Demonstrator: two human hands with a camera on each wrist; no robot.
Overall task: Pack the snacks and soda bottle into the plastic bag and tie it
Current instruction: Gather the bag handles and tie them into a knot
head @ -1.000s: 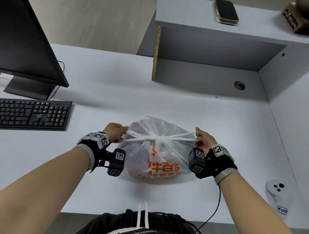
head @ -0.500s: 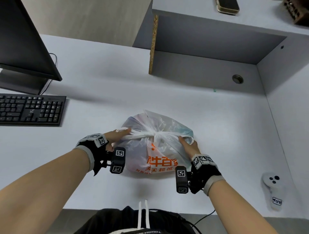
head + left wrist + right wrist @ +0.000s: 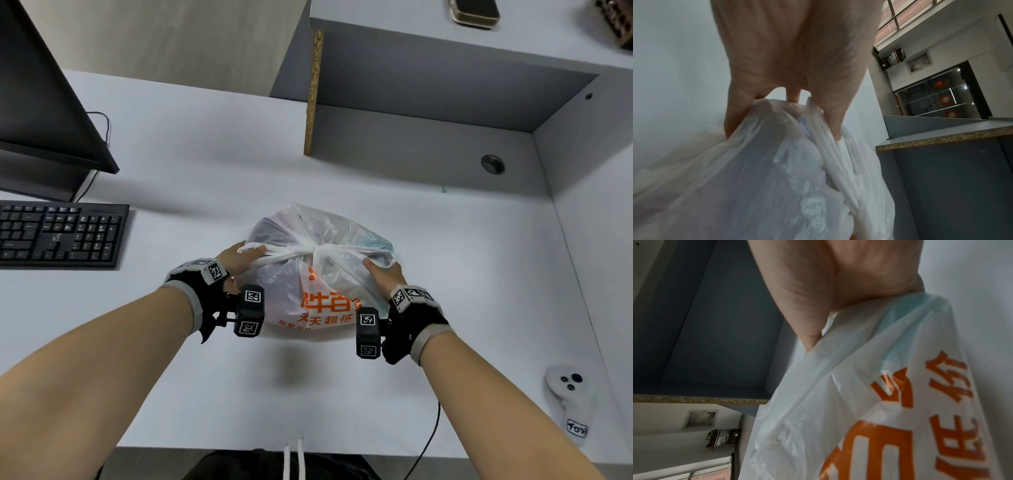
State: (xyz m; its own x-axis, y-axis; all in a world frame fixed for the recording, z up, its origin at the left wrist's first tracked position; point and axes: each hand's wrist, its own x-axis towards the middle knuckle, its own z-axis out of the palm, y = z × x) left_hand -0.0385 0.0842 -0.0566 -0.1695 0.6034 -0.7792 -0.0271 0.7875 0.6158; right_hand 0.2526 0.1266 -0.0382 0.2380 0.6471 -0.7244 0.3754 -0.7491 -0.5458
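Observation:
A white translucent plastic bag [image 3: 318, 294] with orange print sits on the desk, its handles tied in a knot [image 3: 317, 248] on top. The snacks and bottle show only as vague shapes through the plastic. My left hand [image 3: 251, 253] cups the bag's left shoulder over the handle end. In the left wrist view the left hand [image 3: 787, 65] has fingers and thumb curled onto the plastic bag [image 3: 766, 178]. My right hand [image 3: 376, 267] clasps the bag's right side. The right wrist view shows the right hand [image 3: 838, 272] wrapped on the bag [image 3: 869, 402].
A black keyboard [image 3: 58, 234] and a monitor [image 3: 44, 102] stand at the left. A grey shelf unit [image 3: 428, 85] rises behind the bag, with a phone [image 3: 474, 12] on top. A white controller [image 3: 568, 401] lies near the front right, and a black cable [image 3: 428, 442] hangs over the desk edge.
A second ago both hands pulled the handle ends outward and taut. They have since come inward and down onto the bag's sides, and the handle ends lie slack.

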